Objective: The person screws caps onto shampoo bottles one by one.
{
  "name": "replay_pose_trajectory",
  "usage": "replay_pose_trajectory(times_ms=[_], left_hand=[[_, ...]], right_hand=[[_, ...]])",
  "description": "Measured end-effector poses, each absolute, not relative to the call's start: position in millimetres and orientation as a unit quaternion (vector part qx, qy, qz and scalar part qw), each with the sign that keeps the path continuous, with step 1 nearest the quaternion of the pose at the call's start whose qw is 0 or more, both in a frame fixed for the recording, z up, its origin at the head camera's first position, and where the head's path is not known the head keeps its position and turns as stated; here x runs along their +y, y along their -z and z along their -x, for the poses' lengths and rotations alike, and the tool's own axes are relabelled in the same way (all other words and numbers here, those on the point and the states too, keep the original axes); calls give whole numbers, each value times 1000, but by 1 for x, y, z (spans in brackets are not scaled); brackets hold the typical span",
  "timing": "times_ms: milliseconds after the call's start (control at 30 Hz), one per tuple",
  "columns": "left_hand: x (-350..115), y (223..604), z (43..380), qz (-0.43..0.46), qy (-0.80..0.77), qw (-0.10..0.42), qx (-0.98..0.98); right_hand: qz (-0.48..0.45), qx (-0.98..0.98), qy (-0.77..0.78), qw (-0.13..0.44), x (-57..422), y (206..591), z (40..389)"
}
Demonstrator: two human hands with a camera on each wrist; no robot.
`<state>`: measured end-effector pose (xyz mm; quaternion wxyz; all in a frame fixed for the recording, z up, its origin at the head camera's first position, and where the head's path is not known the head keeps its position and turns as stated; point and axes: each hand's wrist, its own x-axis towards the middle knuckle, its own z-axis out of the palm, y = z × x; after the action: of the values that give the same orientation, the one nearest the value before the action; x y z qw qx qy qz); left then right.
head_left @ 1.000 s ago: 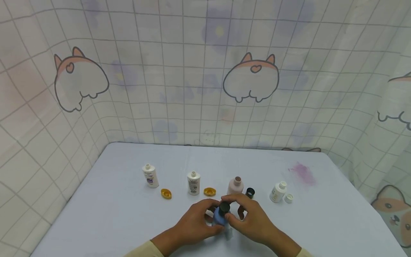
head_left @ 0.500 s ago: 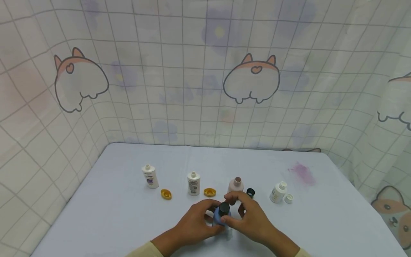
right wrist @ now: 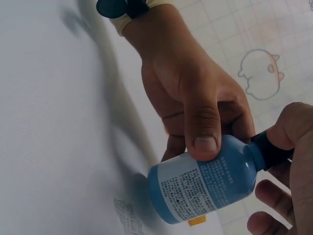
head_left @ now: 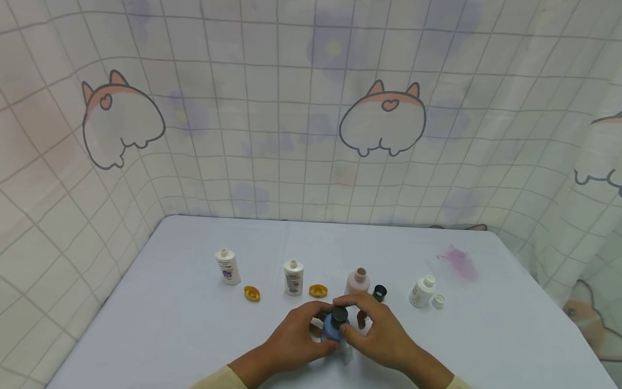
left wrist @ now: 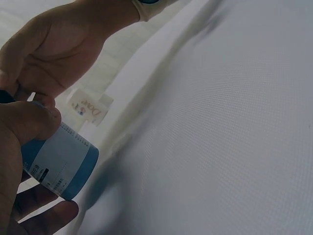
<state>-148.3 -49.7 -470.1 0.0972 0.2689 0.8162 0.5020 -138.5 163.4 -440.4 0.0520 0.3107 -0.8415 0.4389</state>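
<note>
Right fingers (head_left: 352, 336) shifted, pinching cap (head_left: 339, 315); left fingers (head_left: 317, 309) grip blue bottle (right wrist: 230, 183), well from far table edge (head_left: 320, 224)

Left grip (head_left: 296, 337) curled, right grip (head_left: 381, 332) pinching, wrists (head_left: 262, 357) angled inward

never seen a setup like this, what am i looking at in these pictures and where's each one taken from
There's no machine here, just a person with two bare hands. The wide picture comes from a camera worn on the head, looking forward and down. The two close pictures come from cameras on the left and right wrists, so they look tilted.

The left hand has its grip round a blue bottle, and the right hand pinches its black cap.

Beyond the hands, on a white table, stand three white bottles and a pale pink bottle, all open. Near them lie two yellow caps, a loose black cap and a white cap.
</note>
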Motion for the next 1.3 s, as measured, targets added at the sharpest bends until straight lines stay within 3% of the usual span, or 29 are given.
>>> replay_pose_trajectory(times_ms=[367,767,1300], left_hand=[[-50,472,148,-283,-515,85,805],[-49,468,147,-263,-507,105,814],[-51,468,146,-268,-506,98,814]], right_hand=[[-249,-855,-454,38,162,441,138],[-340,-816,-464,65,165,445,140],[-280,-846,-450,60,164,444,138]])
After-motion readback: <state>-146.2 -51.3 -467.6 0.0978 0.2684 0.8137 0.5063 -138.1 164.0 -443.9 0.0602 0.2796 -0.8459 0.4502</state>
